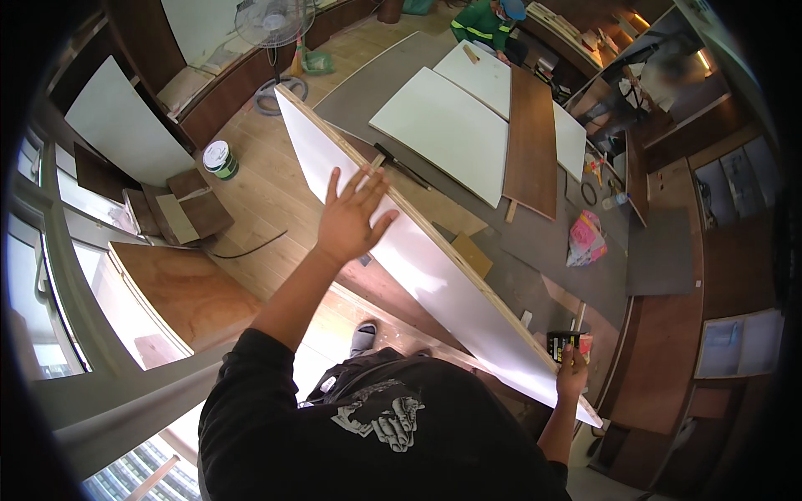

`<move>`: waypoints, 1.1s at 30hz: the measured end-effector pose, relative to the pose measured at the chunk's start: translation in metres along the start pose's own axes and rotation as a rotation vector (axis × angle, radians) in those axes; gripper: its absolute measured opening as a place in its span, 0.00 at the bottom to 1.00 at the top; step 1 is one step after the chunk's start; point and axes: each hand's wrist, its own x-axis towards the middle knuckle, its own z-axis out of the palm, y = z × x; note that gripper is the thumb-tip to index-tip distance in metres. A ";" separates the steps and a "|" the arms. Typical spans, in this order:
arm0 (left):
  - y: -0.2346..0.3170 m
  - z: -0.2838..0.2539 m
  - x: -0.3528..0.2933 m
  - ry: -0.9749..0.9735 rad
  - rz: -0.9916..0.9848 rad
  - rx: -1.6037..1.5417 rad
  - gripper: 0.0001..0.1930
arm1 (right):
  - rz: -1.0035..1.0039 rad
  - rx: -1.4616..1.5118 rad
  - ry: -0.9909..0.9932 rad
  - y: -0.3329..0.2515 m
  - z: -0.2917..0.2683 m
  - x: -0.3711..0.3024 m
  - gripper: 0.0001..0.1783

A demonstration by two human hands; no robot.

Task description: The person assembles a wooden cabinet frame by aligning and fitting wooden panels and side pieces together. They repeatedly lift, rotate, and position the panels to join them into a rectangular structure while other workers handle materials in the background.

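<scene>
A long white panel [413,263] with a pale raw edge stands on its side, tilted, crossing in front of me from upper left to lower right. My left hand [355,213] lies against its white face, fingers spread and tips at the upper edge. Near the lower right end, my right hand [571,380] is closed over the panel's edge; its fingers on the far side are hidden. Just beyond that hand is a black and yellow box [561,342].
White boards [447,125] and a brown board [531,138] lie on a grey-covered work surface. A person in green [484,29] works at the far side. Left are a paint bucket [220,159], a standing fan [274,21] and leaning boards [125,121]. A pink bag [586,240] lies right.
</scene>
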 end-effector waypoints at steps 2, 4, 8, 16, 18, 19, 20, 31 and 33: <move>-0.021 -0.001 0.003 0.018 -0.019 0.055 0.27 | -0.019 -0.036 -0.003 -0.007 -0.003 0.000 0.29; -0.041 -0.001 0.006 0.003 -0.044 0.136 0.30 | -0.029 -0.025 -0.003 -0.004 -0.003 -0.001 0.29; -0.076 -0.007 0.020 -0.005 -0.069 0.225 0.29 | 0.002 0.015 0.017 -0.003 0.000 -0.004 0.28; -0.112 -0.013 0.035 -0.058 -0.090 0.299 0.31 | 0.026 -0.056 -0.020 -0.018 -0.004 -0.010 0.29; -0.111 -0.015 0.034 -0.052 -0.091 0.292 0.31 | 0.039 -0.057 -0.026 -0.022 -0.005 -0.011 0.29; -0.109 -0.016 0.034 -0.051 -0.080 0.285 0.30 | 0.074 -0.104 -0.062 -0.017 -0.006 -0.010 0.29; -0.106 -0.017 0.034 -0.050 -0.070 0.279 0.30 | 0.082 -0.107 -0.071 -0.015 -0.006 -0.010 0.30; -0.106 -0.031 0.045 0.246 0.036 0.027 0.07 | 0.040 -0.069 -0.012 -0.017 -0.003 -0.015 0.31; -0.109 -0.033 0.051 0.182 0.041 -0.016 0.07 | 0.047 -0.086 -0.011 -0.014 -0.002 -0.015 0.31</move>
